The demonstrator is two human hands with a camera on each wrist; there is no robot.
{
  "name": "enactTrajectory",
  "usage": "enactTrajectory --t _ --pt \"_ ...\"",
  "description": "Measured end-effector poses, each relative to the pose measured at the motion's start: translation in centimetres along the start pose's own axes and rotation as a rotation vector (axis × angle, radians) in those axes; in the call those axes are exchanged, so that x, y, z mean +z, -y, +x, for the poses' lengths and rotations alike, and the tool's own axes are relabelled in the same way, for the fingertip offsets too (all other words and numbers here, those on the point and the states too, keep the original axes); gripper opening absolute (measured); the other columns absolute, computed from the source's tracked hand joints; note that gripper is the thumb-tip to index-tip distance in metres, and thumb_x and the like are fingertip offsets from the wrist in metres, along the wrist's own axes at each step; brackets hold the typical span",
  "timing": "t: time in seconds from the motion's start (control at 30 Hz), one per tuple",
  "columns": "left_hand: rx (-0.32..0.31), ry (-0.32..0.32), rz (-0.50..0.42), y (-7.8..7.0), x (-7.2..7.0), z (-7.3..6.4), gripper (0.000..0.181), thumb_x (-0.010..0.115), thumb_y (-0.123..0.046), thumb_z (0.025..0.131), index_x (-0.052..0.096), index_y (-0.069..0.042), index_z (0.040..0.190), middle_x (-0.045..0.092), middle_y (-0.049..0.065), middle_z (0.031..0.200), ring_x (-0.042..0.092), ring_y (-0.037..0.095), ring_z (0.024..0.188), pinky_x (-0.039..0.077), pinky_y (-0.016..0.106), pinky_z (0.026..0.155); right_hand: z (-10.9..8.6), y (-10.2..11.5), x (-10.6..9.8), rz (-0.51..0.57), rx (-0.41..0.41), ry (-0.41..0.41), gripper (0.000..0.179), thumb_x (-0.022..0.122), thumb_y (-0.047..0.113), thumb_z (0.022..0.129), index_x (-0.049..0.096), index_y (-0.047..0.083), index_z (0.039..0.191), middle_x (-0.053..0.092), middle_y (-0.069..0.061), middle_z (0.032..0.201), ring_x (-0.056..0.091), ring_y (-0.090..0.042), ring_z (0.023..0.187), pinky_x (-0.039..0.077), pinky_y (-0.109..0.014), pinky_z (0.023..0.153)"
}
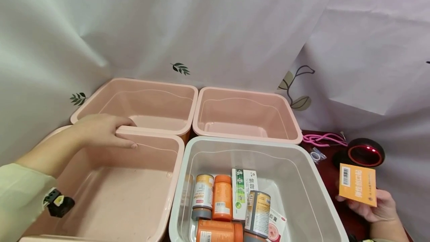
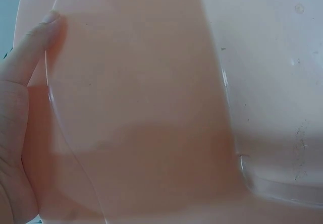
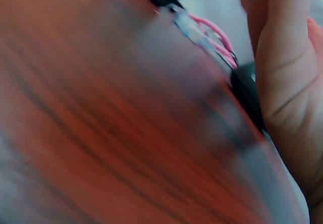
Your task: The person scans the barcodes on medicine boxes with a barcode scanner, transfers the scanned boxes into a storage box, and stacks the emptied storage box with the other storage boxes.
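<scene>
My left hand (image 1: pixel 104 132) grips the rim of the front-left pink bin (image 1: pixel 134 189). Its thumb lies over the inside wall, and its fingers reach over the rim towards the back-left pink bin (image 1: pixel 147 104). The left wrist view shows that thumb (image 2: pixel 38 42) against the pink wall (image 2: pixel 136 93). Over at the far right, my right hand (image 1: pixel 377 206) holds up a small orange-yellow carton (image 1: pixel 357 184) with a barcode and white lettering. Part of the right hand (image 3: pixel 292 72) appears at the edge of the right wrist view, with the carton out of sight there.
A grey bin (image 1: pixel 302 193) holds orange bottles (image 1: pixel 222 197), grey-capped cans (image 1: pixel 203 193) and a white-green box (image 1: pixel 243 189). Another pink bin (image 1: pixel 245 113) stands behind it. Pink cord (image 1: pixel 324 139) and a black round object (image 1: pixel 365 152) lie on the dark red table (image 3: pixel 101 118).
</scene>
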State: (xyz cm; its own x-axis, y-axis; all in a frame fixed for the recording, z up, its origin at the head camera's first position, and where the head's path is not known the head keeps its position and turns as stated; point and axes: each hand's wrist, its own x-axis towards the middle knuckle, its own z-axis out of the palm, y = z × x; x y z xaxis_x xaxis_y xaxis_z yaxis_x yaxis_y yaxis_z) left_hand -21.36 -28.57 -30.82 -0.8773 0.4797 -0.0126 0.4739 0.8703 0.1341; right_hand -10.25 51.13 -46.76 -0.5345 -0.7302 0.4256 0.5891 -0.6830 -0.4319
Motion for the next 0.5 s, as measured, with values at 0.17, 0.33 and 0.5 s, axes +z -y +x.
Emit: enactTrajectory --t 0.17,0.33,0.5 --pt "-0.003 -0.005 0.004 0.0 0.0 -0.1 0.061 0.080 -0.073 0.081 0.075 -0.027 0.120 0.074 -0.007 0.105 0.070 0.018 0.093 0.054 0.050 0.077 -2.3 0.5 0.1 0.027 0.037 -0.101 0.059 0.027 0.014 0.108 0.033 0.005 0.166 0.030 -0.038 0.163 0.033 -0.051 0.152 0.031 -0.044 0.123" --pt "-0.004 -0.012 0.007 0.0 -0.1 0.0 0.060 0.081 -0.074 0.080 0.075 -0.028 0.119 0.074 -0.007 0.105 0.069 0.017 0.090 0.053 0.049 0.074 -3.1 0.9 0.0 0.035 0.002 -0.166 0.056 0.028 0.015 0.110 0.038 0.005 0.164 0.035 -0.034 0.163 0.027 -0.058 0.152 0.035 -0.048 0.121" --pt "-0.005 -0.009 0.008 0.0 -0.1 0.1 0.060 0.080 -0.075 0.080 0.075 -0.029 0.119 0.074 -0.007 0.106 0.069 0.018 0.092 0.053 0.050 0.076 -2.7 0.6 0.1 0.046 -0.016 -0.154 0.058 0.028 0.016 0.108 0.037 0.008 0.165 0.034 -0.031 0.165 0.024 -0.059 0.152 0.031 -0.050 0.122"
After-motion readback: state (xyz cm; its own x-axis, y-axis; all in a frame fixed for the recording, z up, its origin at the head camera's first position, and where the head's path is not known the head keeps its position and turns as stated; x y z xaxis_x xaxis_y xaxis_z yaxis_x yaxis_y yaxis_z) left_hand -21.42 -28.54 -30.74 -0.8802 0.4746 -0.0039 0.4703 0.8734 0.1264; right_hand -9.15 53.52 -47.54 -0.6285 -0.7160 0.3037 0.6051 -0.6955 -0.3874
